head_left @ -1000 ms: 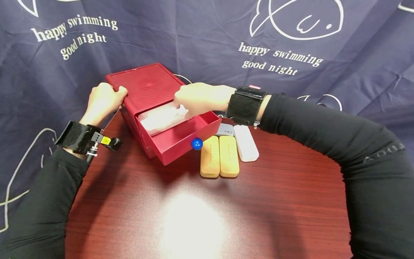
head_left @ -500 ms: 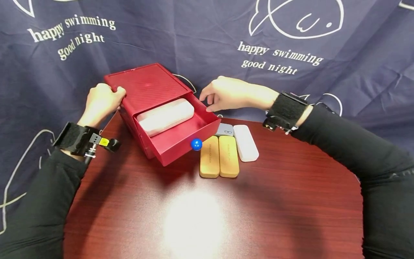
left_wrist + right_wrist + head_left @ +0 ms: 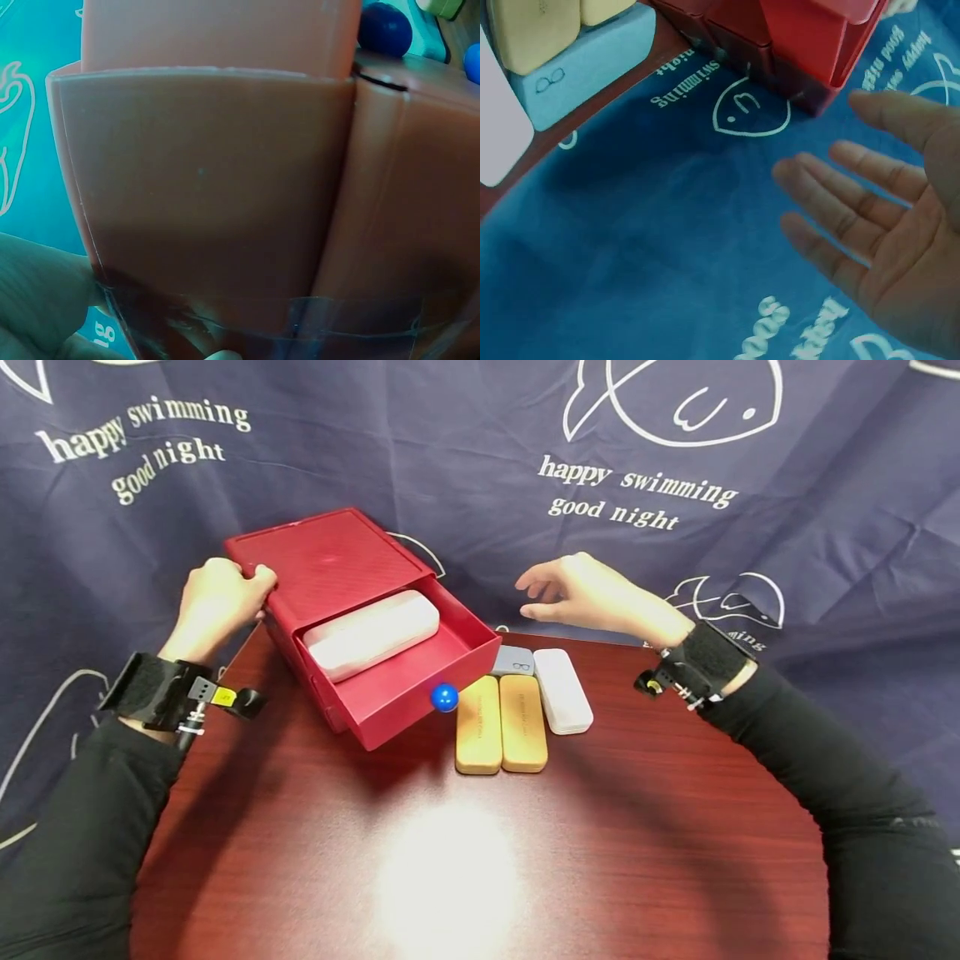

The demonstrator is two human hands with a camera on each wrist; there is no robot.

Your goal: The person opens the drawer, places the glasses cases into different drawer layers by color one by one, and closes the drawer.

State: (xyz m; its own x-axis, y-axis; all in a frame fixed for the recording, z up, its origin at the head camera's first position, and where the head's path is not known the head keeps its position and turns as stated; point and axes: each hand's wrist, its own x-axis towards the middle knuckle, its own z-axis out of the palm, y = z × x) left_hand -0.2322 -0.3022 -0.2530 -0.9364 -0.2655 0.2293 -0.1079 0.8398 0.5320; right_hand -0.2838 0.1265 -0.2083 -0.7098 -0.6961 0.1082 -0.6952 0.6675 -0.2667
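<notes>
The left hand [image 3: 221, 602] grips the left edge of the red box [image 3: 330, 560]. The right hand [image 3: 592, 593], fingers spread, is raised right of the open drawer [image 3: 401, 714], which holds a long white case [image 3: 371, 635]. On the table [image 3: 637, 843], right of the drawer: two yellow cases [image 3: 480, 727], lettering too small to read; a grey case [image 3: 516, 658], marked with glasses, at their far end; and a second white case [image 3: 564, 693]. The curtain [image 3: 465, 485] reads "happy swimming good night".
</notes>
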